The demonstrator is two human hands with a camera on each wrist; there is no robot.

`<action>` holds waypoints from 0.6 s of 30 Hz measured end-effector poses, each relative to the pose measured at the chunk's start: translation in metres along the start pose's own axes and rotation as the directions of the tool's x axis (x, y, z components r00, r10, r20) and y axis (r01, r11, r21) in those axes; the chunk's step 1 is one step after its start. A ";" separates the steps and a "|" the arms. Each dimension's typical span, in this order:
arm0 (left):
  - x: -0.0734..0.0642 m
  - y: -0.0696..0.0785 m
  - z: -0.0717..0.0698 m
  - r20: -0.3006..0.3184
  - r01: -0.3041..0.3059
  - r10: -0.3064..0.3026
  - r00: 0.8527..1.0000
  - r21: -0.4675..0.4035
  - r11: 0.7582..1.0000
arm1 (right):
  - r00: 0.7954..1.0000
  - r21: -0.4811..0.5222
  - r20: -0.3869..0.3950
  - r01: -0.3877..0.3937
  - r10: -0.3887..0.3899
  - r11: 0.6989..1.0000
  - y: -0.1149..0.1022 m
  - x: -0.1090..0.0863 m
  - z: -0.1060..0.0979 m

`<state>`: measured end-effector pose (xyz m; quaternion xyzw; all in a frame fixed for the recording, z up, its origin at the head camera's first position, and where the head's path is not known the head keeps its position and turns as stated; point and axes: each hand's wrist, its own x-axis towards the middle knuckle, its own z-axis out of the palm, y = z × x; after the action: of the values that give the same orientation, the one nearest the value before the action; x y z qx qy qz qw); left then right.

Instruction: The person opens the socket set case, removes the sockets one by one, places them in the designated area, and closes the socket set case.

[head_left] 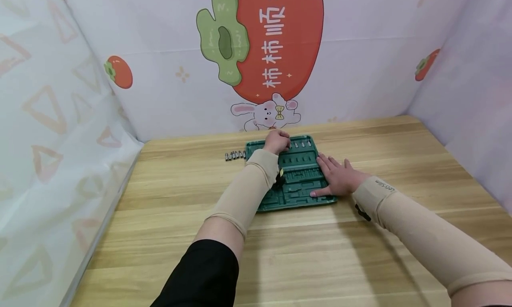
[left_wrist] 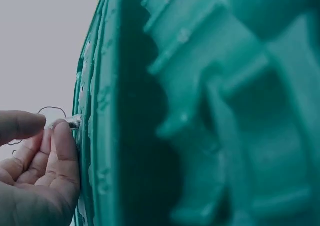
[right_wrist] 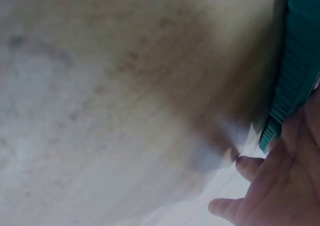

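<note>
A green plastic socket-set tray (head_left: 295,205) with moulded recesses lies on the wooden table. Over its upper left part, my left hand (head_left: 277,141) pinches a small metal socket (left_wrist: 75,122) between thumb and fingers. In the left wrist view the socket's knurled end is right at the tray's edge, the rest hidden by the fingers. Several sockets (head_left: 302,144) sit in the top row, right of that hand. My right hand (head_left: 340,178) rests spread along the tray's right edge, thumb over the lower recesses. In the right wrist view its fingers (right_wrist: 260,191) are stretched out beside the green rim.
Several loose metal sockets (head_left: 234,155) stand in a short row on the table (head_left: 192,187), just left of the tray. Behind the table hangs a printed cloth (head_left: 168,98), and another pale cloth (head_left: 44,165) lines the left side.
</note>
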<state>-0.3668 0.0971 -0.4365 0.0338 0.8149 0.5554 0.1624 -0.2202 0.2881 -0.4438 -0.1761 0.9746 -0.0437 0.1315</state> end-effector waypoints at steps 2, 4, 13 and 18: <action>-0.001 0.000 0.001 0.000 -0.027 0.027 1.000 0.066 0.997 | 1.000 0.003 0.007 -0.006 0.006 1.000 0.000 0.001 0.000; -0.003 0.000 0.001 0.005 -0.052 0.051 0.999 0.135 0.990 | 1.000 0.000 0.008 -0.010 0.010 1.000 0.000 0.001 0.000; -0.011 0.000 -0.005 0.000 -0.100 0.103 0.995 0.250 0.963 | 1.000 -0.013 0.020 -0.006 0.006 1.000 -0.002 0.004 -0.003; -0.006 -0.005 -0.006 -0.019 -0.055 0.057 0.998 0.114 0.992 | 1.000 -0.029 0.026 -0.007 0.008 1.000 -0.004 0.002 -0.005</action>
<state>-0.3622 0.0887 -0.4378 0.0597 0.8457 0.5127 0.1355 -0.2224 0.2835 -0.4391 -0.1750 0.9739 -0.0268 0.1420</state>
